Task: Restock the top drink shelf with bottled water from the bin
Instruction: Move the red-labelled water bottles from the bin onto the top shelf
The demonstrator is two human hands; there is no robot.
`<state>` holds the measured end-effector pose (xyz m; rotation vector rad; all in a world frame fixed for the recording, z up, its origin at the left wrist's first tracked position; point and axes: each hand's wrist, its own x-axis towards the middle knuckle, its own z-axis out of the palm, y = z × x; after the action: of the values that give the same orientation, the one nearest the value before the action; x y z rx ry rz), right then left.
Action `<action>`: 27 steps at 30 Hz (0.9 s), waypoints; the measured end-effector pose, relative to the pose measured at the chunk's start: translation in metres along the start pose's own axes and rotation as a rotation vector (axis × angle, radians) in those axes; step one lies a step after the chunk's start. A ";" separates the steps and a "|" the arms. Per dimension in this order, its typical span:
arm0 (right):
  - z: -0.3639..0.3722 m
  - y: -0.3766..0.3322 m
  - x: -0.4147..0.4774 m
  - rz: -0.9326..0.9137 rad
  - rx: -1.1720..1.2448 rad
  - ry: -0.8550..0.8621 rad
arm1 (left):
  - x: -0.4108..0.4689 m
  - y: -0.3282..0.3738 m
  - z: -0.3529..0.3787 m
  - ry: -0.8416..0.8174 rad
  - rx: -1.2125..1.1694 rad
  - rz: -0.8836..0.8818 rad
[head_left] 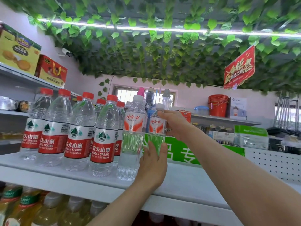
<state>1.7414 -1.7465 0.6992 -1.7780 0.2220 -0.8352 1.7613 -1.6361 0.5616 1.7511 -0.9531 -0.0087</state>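
Top shelf [187, 181]: white, carries standing white-capped bottle [132, 137] near front lip. Red-capped bottles [73, 132] clustered left of standing white-capped bottle, rear ones half hidden by front row. Yellow drinks [32, 207] below it, blurred, cut by frame edge. Held bottle [156, 126] just right of it: upright, long axis vertical, white cap up, label toward camera (base hidden behind left hand [153, 165]; shelf contact unclear). Left hand wraps lower body; right hand [174, 123] grasps shoulder beside label.
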 end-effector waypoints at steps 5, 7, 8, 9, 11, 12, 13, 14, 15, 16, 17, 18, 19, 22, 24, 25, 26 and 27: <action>0.000 -0.004 -0.008 0.010 -0.011 0.008 | -0.003 0.000 0.002 -0.001 0.033 0.008; 0.000 -0.007 -0.012 0.021 -0.008 -0.002 | -0.004 0.001 0.002 -0.004 0.042 0.009; 0.000 -0.009 -0.015 0.024 -0.014 -0.008 | -0.004 0.001 0.002 -0.006 0.045 0.008; 0.000 -0.011 -0.017 0.026 -0.021 -0.012 | -0.005 0.002 0.001 -0.008 0.047 0.005; 0.000 -0.012 -0.019 0.029 -0.031 -0.014 | -0.005 0.002 0.000 -0.013 0.044 0.001; 0.000 -0.013 -0.020 0.029 -0.032 -0.016 | -0.006 0.002 0.000 -0.015 0.043 0.002; 0.000 -0.013 -0.021 0.031 -0.032 -0.016 | -0.006 0.002 -0.001 -0.018 0.044 0.004; 0.000 -0.013 -0.021 0.033 -0.031 -0.015 | -0.006 0.001 -0.001 -0.020 0.043 0.006; 0.000 -0.013 -0.021 0.036 -0.030 -0.012 | -0.006 0.001 -0.002 -0.021 0.041 0.006; 0.000 -0.012 -0.020 0.038 -0.028 -0.011 | -0.006 0.001 -0.002 -0.024 0.038 0.006; 0.000 -0.012 -0.019 0.037 -0.028 -0.007 | -0.006 0.001 -0.002 -0.026 0.034 0.008; 0.000 -0.011 -0.019 0.036 -0.031 -0.001 | -0.006 0.001 -0.002 -0.028 0.029 0.012; 0.000 -0.010 -0.019 0.034 -0.036 0.004 | -0.006 0.001 -0.002 -0.028 0.026 0.017; 0.003 -0.010 -0.023 0.028 -0.066 0.007 | -0.008 0.001 -0.002 -0.013 0.024 0.021; 0.004 -0.011 -0.029 0.030 -0.103 0.023 | -0.010 0.003 -0.003 0.001 0.018 0.018; 0.004 -0.012 -0.033 0.035 -0.120 0.030 | -0.012 0.004 -0.004 0.009 0.015 0.020; 0.004 -0.014 -0.038 0.043 -0.136 0.038 | -0.014 0.005 -0.005 0.017 0.012 0.029; 0.004 -0.016 -0.044 0.047 -0.159 0.051 | -0.017 0.007 -0.006 0.025 0.010 0.046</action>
<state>1.7079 -1.7146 0.6943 -1.8935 0.3707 -0.8495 1.7486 -1.6216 0.5624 1.7339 -0.9768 0.0479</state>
